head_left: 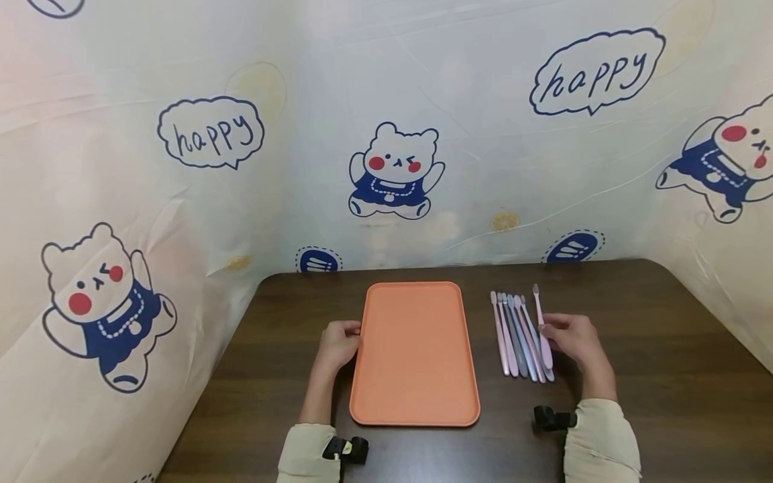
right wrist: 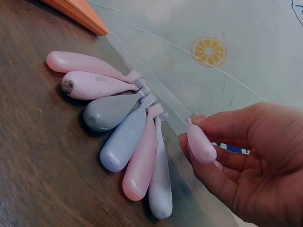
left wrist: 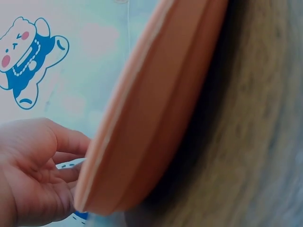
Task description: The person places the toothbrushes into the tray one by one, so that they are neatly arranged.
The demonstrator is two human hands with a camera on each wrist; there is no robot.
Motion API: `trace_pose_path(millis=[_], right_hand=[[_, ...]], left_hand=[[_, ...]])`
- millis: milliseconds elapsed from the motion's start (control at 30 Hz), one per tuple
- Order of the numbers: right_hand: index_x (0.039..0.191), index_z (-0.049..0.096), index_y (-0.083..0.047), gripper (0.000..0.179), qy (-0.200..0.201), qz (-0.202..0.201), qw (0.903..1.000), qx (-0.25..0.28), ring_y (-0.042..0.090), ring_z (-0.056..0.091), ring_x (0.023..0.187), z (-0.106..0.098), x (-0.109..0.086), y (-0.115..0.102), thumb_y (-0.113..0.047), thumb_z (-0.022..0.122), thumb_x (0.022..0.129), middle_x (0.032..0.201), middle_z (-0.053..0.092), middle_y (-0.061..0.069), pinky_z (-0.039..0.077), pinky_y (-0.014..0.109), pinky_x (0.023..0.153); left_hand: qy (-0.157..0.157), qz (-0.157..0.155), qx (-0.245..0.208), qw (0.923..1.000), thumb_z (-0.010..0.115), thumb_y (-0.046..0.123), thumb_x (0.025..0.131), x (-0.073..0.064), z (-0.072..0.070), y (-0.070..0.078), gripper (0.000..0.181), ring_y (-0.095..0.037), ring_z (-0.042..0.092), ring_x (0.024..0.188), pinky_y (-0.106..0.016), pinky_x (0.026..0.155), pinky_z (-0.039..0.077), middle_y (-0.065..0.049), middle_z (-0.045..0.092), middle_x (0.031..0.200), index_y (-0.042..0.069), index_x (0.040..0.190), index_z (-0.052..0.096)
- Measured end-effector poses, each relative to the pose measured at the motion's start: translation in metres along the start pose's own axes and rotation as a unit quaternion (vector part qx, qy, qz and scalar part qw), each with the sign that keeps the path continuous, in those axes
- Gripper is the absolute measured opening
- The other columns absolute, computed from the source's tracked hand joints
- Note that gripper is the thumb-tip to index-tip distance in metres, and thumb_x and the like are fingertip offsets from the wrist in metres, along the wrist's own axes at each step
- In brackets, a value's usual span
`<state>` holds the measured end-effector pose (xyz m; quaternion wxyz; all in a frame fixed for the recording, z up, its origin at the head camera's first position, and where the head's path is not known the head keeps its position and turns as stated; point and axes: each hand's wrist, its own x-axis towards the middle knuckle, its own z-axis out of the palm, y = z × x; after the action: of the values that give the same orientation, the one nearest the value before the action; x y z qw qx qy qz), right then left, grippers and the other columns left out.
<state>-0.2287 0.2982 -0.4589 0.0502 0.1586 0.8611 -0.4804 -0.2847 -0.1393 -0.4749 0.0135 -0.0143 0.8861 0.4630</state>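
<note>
An orange rectangular tray (head_left: 415,352) lies on the table, with my left hand (head_left: 339,344) at its left edge. Fingers and thumb of that left hand (left wrist: 40,172) hold the tray's rim (left wrist: 118,127) in the left wrist view. To the right of the tray, my right hand (head_left: 576,342) pinches a pale pink toothbrush (head_left: 545,349) between thumb and fingers, bristles pointing away. That toothbrush (right wrist: 202,144) is up off the table in the right wrist view. Beside it, several pink, grey and blue toothbrushes (right wrist: 125,144) lie fanned in a row, handles toward me.
The dark wooden table (head_left: 664,376) has rounded far corners. A pale curtain (head_left: 483,134) printed with cartoon bears and "happy" bubbles hangs behind and along both sides. Small black cameras (head_left: 554,418) are strapped at both wrists over light sleeves (head_left: 600,439).
</note>
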Motion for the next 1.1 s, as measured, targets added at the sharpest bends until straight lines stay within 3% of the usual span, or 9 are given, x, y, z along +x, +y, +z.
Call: trace_pose_path(millis=[400,700,1100], right_hand=[[0.144,0.052,0.007,0.048,0.006,-0.032,0.9995,-0.002,0.026,0.066,0.101,0.007,-0.003,-0.009,-0.015,0.056,0.102,0.141,0.054,0.036,0.062,0.038,0.085],[0.148,0.049,0.002,0.049,-0.007,-0.046,0.9989,-0.004,0.027,0.064,0.103,0.013,-0.002,-0.016,-0.014,0.056,0.102,0.139,0.055,0.033,0.061,0.033,0.084],[0.147,0.048,0.007,0.05,-0.014,-0.095,0.9953,0.007,0.017,0.064,0.089,0.022,-0.005,-0.022,-0.008,0.058,0.1,0.118,0.063,0.03,0.062,0.033,0.078]], left_hand=[[-0.014,-0.003,0.015,0.9998,0.061,-0.001,0.088,0.003,0.004,-0.003,0.032,-0.019,0.064,0.083,-0.026,0.065,0.051,-0.014,0.073,0.098,-0.001,0.117,0.075],[-0.009,-0.004,0.015,0.9998,0.06,-0.001,0.088,-0.001,0.002,-0.001,0.032,-0.018,0.064,0.081,-0.025,0.065,0.051,-0.013,0.073,0.095,-0.002,0.116,0.075],[-0.013,-0.011,0.019,0.9997,0.06,0.002,0.091,-0.002,0.002,0.0,0.031,-0.016,0.062,0.076,-0.024,0.063,0.049,-0.013,0.074,0.093,0.0,0.118,0.075]])
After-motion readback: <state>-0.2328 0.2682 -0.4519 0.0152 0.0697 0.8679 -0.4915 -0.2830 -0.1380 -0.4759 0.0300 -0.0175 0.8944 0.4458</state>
